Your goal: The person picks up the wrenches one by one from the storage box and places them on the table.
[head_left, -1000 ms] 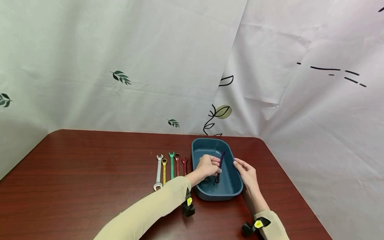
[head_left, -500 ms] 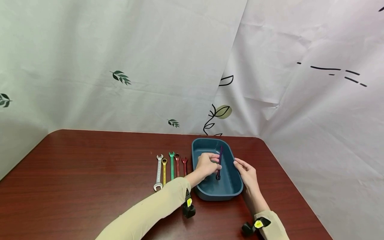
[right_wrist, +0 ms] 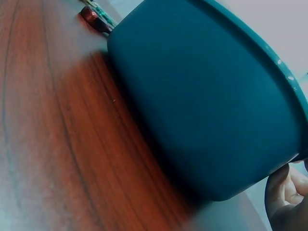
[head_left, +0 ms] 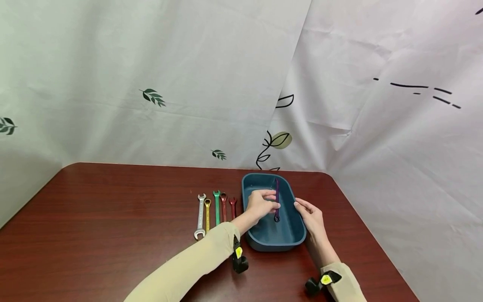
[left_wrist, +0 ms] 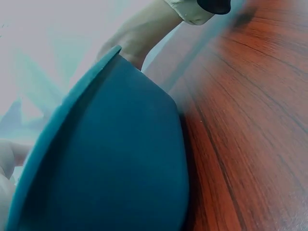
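Note:
My left hand (head_left: pixel 259 205) reaches over the near-left rim of a blue plastic bin (head_left: pixel 273 239). It pinches a purple wrench (head_left: pixel 277 197) by the middle between thumb and fingers. The wrench's ring end points toward me, inside the bin's outline. At the bin's right side my right hand (head_left: pixel 312 218) holds the rim, fingertips at its edge. In the right wrist view the thumb (right_wrist: pixel 277 185) lies at the bin's outer wall (right_wrist: pixel 202 96). The left wrist view is mostly filled by the bin wall (left_wrist: pixel 120 149), with part of the left hand (left_wrist: pixel 7 166) at the left edge.
Left of the bin, several wrenches lie in a row on the brown table (head_left: pixel 113 218): a silver wrench (head_left: pixel 200 216), a yellow one (head_left: pixel 207 214), a green one (head_left: pixel 216 205) and two red ones, partly covered by the left sleeve (head_left: pixel 203 260). A pale curtain (head_left: pixel 188 84) hangs behind.
My left hand has moved the purple wrench slightly toward the bin's far end and turned it nearly in line with the bin's length. The right hand has stayed at the rim.

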Demonstrator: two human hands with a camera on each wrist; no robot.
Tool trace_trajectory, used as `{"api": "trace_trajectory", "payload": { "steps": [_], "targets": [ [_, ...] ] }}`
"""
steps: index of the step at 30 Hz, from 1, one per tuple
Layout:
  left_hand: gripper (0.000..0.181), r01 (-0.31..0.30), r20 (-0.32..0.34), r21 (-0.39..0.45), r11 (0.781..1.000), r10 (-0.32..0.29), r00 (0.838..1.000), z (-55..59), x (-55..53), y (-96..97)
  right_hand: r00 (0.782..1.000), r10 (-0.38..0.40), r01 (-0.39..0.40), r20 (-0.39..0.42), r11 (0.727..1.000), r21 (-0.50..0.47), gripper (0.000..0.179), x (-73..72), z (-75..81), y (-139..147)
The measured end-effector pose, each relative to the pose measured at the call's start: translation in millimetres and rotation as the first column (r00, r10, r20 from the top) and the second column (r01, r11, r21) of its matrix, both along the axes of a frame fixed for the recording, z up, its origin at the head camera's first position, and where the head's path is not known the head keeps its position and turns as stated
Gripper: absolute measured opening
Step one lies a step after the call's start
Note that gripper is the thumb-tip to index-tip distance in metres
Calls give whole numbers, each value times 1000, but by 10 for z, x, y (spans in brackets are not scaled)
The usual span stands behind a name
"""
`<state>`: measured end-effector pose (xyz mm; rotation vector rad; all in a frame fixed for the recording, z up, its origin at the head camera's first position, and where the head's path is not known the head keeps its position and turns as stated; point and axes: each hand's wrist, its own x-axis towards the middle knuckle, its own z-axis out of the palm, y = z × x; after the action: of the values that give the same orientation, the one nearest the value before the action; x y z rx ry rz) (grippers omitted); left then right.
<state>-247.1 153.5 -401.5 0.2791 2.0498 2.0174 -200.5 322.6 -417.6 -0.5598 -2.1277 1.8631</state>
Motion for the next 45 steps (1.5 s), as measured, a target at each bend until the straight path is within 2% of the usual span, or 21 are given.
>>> {"api": "trace_trajectory", "payload": {
  "steps": [11, 17, 23, 32, 45],
  "targets": [
    [39, 5, 29, 47, 999, -6, 1000, 135, 6, -61, 997, 51, -51, 65, 999, 3, 43, 12, 102, 18],
    [40, 4, 21, 13, 1000, -5, 1000, 211, 100, -130, 989, 84, -86, 122, 996, 12, 46, 46, 171, 43],
    [40, 5, 42, 12, 1000, -6, 999, 274, 186, -221, 983, 121, -127, 135, 991, 31, 46, 51, 213, 54],
    [40, 0, 66, 24, 1000, -1, 998, 292, 222, -375, 979, 150, -154, 138, 988, 19, 42, 43, 249, 38],
    [43, 18, 125, 59, 998, -25, 992, 293, 268, -653, 972, 164, -178, 169, 981, 73, 44, 53, 265, 56]
  ]
}}
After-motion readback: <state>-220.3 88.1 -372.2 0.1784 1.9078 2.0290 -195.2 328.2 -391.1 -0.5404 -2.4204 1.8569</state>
